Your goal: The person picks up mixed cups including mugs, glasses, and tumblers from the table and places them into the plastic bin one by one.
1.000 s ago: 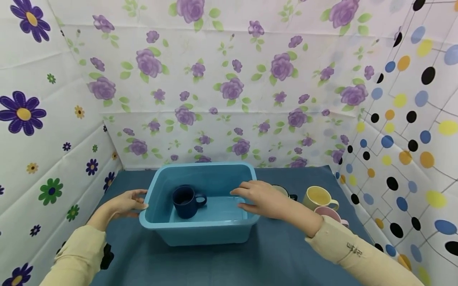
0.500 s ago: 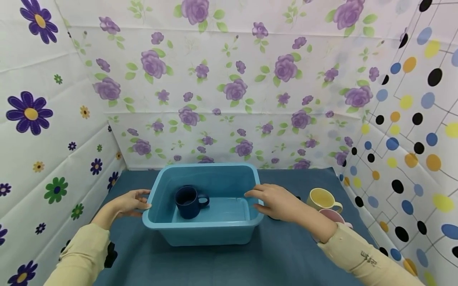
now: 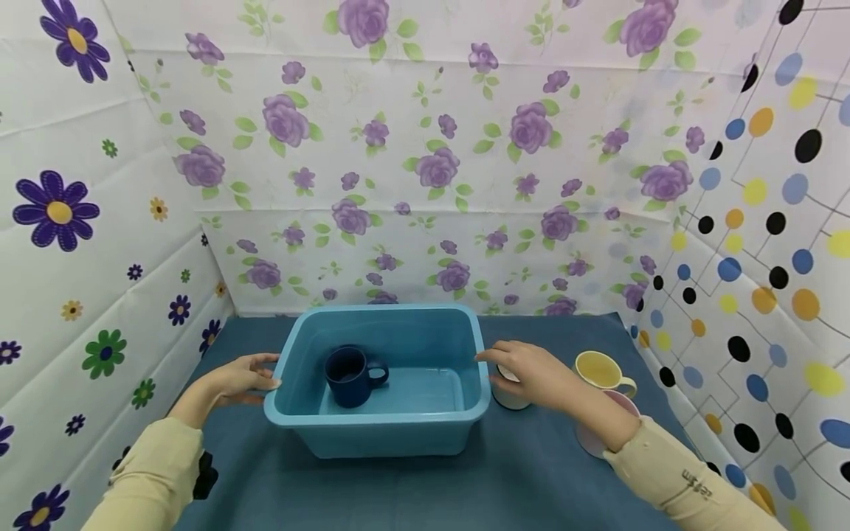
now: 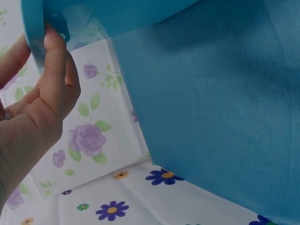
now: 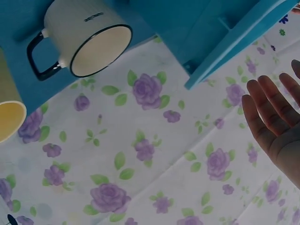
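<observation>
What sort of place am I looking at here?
Probably a makeshift tabletop booth, not a real kitchen: a floral sheet and a dotted sheet wall in a blue work surface, which bears a blue tub.

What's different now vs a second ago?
Right hand moved right, from over the inside of the blue basin to its right rim, toward the white mug. Nothing visibly picked up or let go.

Unchanged: left hand on the basin's left rim, navy mug inside, yellow mug on the right.
</observation>
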Tool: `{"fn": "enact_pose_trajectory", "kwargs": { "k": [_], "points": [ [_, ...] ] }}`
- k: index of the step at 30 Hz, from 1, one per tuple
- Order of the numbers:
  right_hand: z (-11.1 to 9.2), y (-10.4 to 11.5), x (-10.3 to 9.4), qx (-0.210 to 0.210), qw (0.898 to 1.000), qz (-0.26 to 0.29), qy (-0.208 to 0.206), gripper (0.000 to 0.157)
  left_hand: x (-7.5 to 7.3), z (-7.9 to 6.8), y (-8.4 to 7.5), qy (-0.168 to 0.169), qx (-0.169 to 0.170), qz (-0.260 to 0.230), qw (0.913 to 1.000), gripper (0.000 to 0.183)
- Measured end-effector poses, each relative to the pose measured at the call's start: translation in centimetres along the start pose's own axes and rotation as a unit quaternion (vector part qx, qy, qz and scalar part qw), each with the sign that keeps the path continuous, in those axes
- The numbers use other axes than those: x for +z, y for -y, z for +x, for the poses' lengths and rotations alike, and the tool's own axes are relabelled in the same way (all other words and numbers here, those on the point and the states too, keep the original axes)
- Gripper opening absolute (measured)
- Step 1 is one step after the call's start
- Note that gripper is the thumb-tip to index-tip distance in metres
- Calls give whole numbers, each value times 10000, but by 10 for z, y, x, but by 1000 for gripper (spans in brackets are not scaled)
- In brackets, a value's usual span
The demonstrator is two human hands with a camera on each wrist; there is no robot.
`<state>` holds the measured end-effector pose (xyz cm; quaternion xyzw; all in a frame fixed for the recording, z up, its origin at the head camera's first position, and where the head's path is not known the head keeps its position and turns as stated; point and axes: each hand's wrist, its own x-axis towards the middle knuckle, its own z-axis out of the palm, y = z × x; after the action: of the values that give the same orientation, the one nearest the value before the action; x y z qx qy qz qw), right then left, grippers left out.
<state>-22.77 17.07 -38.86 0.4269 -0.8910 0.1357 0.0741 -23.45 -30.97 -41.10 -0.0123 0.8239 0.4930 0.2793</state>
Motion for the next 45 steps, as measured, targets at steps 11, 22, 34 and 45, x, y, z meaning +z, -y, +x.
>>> {"fn": "enact_pose_trajectory", "kwargs": {
  "k": [11, 22, 34, 45],
  "points": [
    [-4, -26, 9, 477, 9988, 61, -54, 29, 0, 2, 2, -60, -26, -40, 10000, 76],
    [-10, -61, 17, 782, 9946, 624, -287, 26, 0, 3, 2, -53, 28, -46, 10000, 76],
    [-10, -81, 25, 724, 9955, 605, 1, 32, 0, 3, 5, -46, 27, -129, 9999, 76],
    [3, -92, 33, 1574, 9824, 614, 795, 41, -1, 3, 6, -44, 46, -113, 9999, 77]
  ]
}}
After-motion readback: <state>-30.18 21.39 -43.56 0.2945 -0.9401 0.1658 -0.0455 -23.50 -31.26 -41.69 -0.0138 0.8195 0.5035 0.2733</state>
